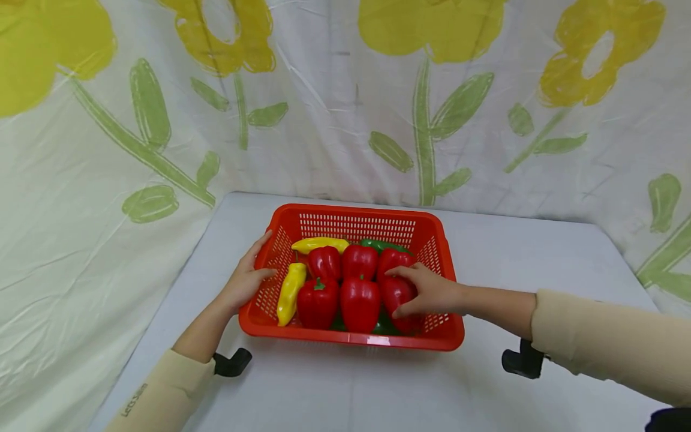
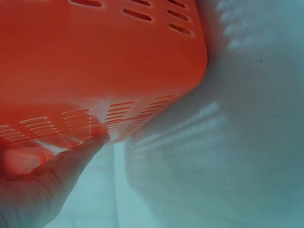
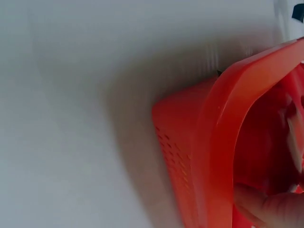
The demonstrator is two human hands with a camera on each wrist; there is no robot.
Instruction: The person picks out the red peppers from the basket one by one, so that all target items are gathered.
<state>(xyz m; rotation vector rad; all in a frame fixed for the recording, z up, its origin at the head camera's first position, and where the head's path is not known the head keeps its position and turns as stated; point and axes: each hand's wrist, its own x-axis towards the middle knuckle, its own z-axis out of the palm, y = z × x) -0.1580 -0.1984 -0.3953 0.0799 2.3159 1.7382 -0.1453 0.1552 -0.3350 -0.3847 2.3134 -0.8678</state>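
Observation:
A red plastic basket with slotted walls holds several red bell peppers, two long yellow peppers and some green ones, partly covered by the red. My left hand grips the basket's left side, thumb over the rim and fingers along the outer wall; in the left wrist view those fingers lie against the slots. Reaching over the right rim, my right hand holds the red bell pepper at the front right between thumb and fingers. The right wrist view shows only its thumb clearly.
The basket stands on a table with a white cover. Behind the table hangs a white curtain printed with yellow flowers. A black strap piece sits at each wrist, and a dark object shows at the lower right corner.

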